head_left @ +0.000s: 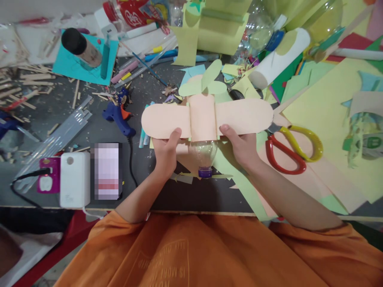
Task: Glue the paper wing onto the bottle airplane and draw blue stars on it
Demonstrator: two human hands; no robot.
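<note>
A paper plane model [202,117] is held up over the table's front part. Peach paper wraps its bottle body, and a rounded wing sticks out to each side. Light green tail pieces [206,81] rise at the far end; the clear bottle neck with its purple cap [205,172] points toward me. My left hand [167,149] grips the left wing, thumb on top and fingers hidden beneath. On the right wing, my right hand [241,143] has the same pinch near the body. Red-and-yellow-handled scissors [285,163] lie just right of my right hand.
Left of the model lie a blue glue gun [119,115], clear glue sticks [60,139], a phone [106,171] and a white power bank [74,179]. Coloured paper sheets [323,119] cover the right side. Bottles, a white paper tube [281,57] and wood scraps crowd the back.
</note>
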